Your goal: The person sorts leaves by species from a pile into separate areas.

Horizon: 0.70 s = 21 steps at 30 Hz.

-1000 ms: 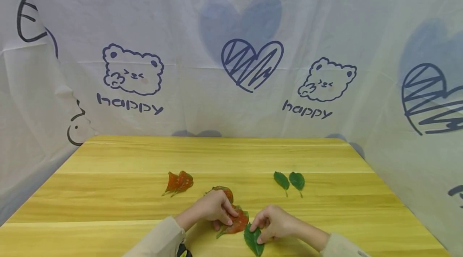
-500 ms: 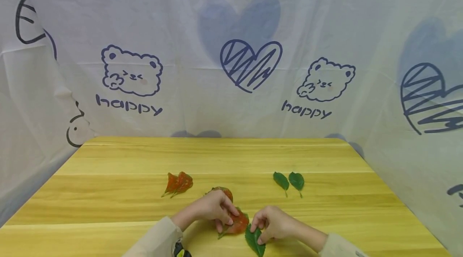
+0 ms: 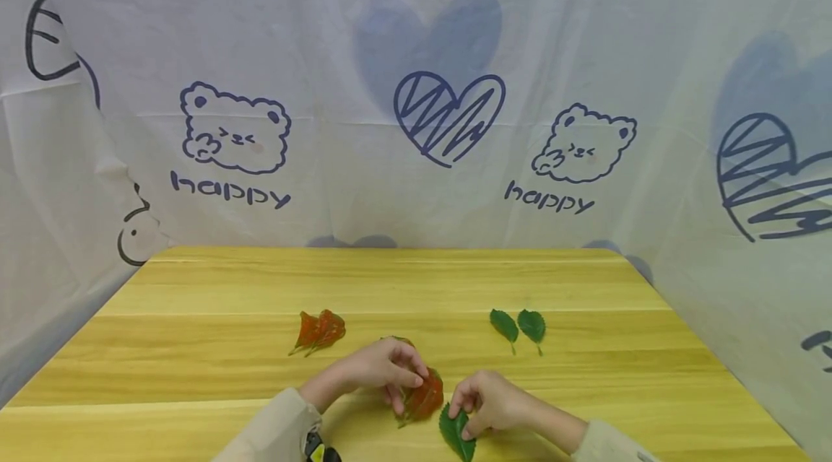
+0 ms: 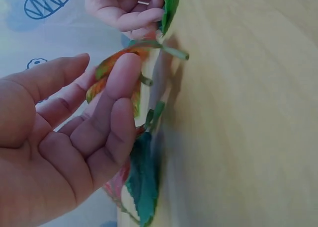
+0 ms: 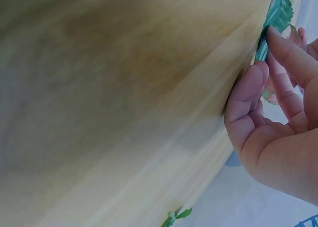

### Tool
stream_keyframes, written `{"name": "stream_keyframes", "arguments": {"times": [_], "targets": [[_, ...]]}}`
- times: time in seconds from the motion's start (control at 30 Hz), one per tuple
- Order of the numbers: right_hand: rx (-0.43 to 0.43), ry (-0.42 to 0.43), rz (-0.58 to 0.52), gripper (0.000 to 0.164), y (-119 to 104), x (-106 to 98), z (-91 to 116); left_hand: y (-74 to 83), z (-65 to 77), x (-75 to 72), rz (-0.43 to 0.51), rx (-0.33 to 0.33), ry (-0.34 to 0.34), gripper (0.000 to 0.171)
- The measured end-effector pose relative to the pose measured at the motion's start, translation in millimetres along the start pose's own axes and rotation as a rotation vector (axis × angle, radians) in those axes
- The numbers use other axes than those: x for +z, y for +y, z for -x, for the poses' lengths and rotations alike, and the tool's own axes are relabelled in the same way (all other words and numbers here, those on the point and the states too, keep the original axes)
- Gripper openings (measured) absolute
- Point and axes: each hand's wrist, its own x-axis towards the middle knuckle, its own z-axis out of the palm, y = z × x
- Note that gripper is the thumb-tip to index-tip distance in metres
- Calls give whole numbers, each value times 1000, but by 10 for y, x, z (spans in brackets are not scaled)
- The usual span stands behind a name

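In the head view, red-orange leaves point(image 3: 427, 395) with overlapping stems lie at the near middle of the table. My left hand point(image 3: 388, 367) hovers over their left side, its fingers loosely bent and fingertips overlapping them. The left wrist view shows thumb and fingers spread apart, with an orange leaf point(image 4: 102, 70) just beyond. Close to the right, my right hand point(image 3: 494, 398) pinches a green toothed leaf point(image 3: 457, 434) between thumb and fingers. That green leaf point(image 5: 278, 13) shows its edge at the fingertips in the right wrist view. Another reddish leaf point(image 3: 404, 340) is mostly hidden behind my left hand.
Farther back on the wooden table point(image 3: 416, 281), two overlapping red leaves point(image 3: 318, 330) lie at the left. Two green leaves point(image 3: 518, 326) lie side by side at the right. A printed white cloth point(image 3: 338, 86) hangs behind the table.
My left fingers have lifted and loosened from the red leaf, which now sits slightly left with two stems showing. My right hand stays on the green leaf.
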Motion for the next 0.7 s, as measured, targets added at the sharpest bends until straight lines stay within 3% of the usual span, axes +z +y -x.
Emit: {"name": "stream_keyframes", "arguments": {"times": [0.3, 0.7], "targets": [[-6, 2, -5, 18, 1, 4, 4, 52, 39, -43, -67, -10, 23, 13], [-10, 4, -10, 17, 6, 7, 8, 74, 34, -64, -218, 2, 120, 9]]}}
